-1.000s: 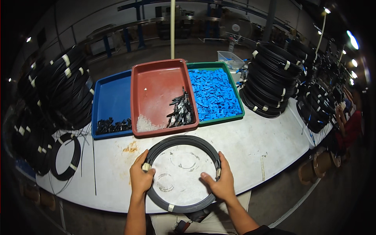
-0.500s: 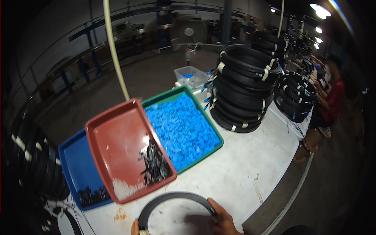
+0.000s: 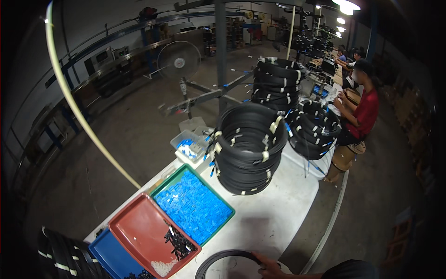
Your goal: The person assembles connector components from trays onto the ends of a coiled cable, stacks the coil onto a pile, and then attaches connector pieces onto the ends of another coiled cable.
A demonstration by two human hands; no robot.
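The right hand (image 3: 270, 267) is gripping a black coil (image 3: 227, 254) at the lower edge; the left hand is out of view, its grip unclear. Coil handling is seemingly underway, calling for clearance from the red tray (image 3: 139, 223) beyond.

A round caged fan (image 3: 179, 62) stands between a pale, slanting pole (image 3: 74, 105) on the left and a grey post (image 3: 220, 51); farther right a person in a red shirt (image 3: 366, 116) sits, and lamps (image 3: 347, 6) glow at upper right
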